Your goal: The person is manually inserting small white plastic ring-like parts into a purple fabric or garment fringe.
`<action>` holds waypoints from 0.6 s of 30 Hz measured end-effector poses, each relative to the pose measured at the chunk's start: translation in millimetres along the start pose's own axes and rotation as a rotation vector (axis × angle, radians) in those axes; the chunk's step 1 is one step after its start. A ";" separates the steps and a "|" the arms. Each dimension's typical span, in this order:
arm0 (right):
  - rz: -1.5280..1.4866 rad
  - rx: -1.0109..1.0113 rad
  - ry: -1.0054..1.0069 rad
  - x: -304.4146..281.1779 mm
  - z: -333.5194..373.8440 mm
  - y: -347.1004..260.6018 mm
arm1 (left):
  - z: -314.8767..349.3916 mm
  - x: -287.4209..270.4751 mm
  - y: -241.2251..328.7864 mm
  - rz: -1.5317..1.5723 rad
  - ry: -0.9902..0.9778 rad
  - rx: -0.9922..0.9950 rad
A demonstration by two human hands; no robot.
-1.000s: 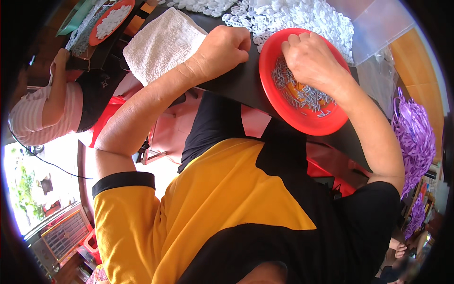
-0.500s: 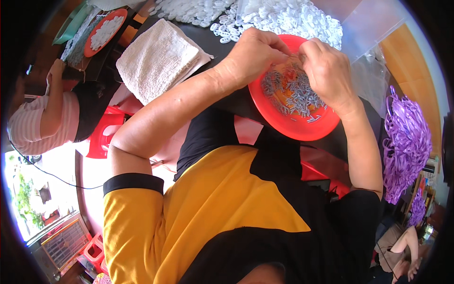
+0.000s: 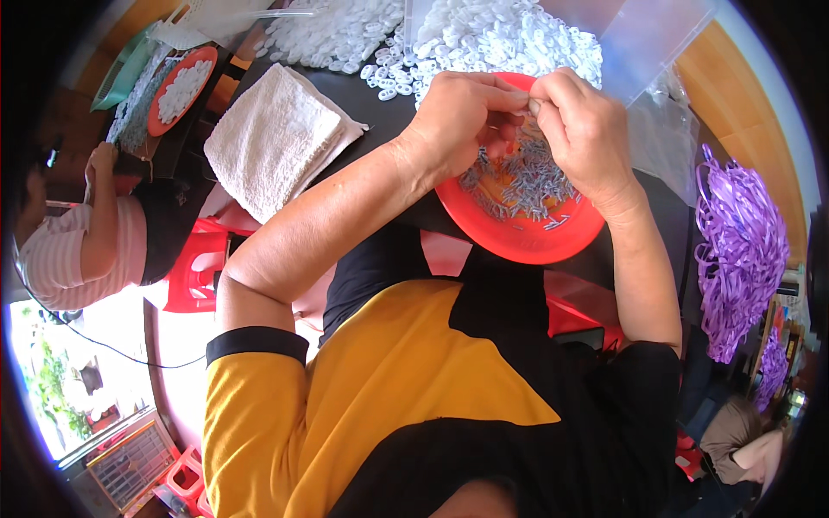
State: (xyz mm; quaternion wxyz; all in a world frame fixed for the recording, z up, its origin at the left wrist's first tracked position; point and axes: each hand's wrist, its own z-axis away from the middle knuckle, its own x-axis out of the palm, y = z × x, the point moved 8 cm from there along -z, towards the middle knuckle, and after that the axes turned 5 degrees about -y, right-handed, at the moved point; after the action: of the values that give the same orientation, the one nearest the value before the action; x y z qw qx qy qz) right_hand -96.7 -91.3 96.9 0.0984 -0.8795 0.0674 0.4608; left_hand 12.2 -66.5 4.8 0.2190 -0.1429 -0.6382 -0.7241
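Note:
Over the far part of a red bowl (image 3: 535, 250), my left hand (image 3: 462, 116) and my right hand (image 3: 583, 134) meet at the fingertips. Both are closed in a pinch. Whatever lies between the fingers is too small to make out. Many small grey metal pins (image 3: 527, 177) lie loose in the bowl below. Beyond my hands, white oval plastic pieces with holes (image 3: 509, 39) are heaped on the dark table, some spilling toward my left hand.
A folded beige towel (image 3: 276, 142) lies left of the bowl. Clear plastic bags (image 3: 665, 129) are at the right, near hanging purple ribbons (image 3: 738, 250). At far left, a person (image 3: 95, 233) sits by an orange plate (image 3: 203, 60) of white pieces. Another person (image 3: 751, 445) is at lower right.
My hands have come together, fingertips now meeting above the bowl where before they were slightly apart. The whole view has shifted a little.

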 end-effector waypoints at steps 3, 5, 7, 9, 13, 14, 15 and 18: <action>-0.271 0.091 0.083 0.8 4.3 12.3 | -3.6 0.2 1.9 0.047 -0.029 -0.001; -0.392 0.103 0.115 0.4 2.6 13.4 | -4.9 1.4 4.7 0.081 -0.047 0.007; -0.475 0.124 0.123 2.2 2.6 16.9 | -5.2 1.6 5.4 0.095 -0.043 0.010; -0.519 0.153 0.111 5.4 3.7 22.0 | -5.4 1.2 5.2 0.094 -0.040 0.014; -0.765 0.342 0.021 20.6 8.9 37.5 | -4.7 1.8 3.6 0.039 -0.049 0.013; -0.860 0.394 0.006 24.7 10.9 40.9 | -4.2 2.4 3.1 0.019 -0.054 0.010; -0.955 0.444 -0.008 28.8 12.7 43.9 | -3.8 2.7 3.5 -0.010 -0.062 0.025; -0.997 0.492 -0.015 31.5 16.3 49.0 | -2.7 4.6 3.5 -0.063 -0.077 0.052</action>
State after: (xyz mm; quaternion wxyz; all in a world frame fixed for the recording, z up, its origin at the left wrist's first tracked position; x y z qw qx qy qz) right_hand -102.1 -136.0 56.4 0.5076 -0.7527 -0.2517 0.3354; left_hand 10.1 -70.2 9.8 0.1750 -0.1450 -0.6691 -0.7076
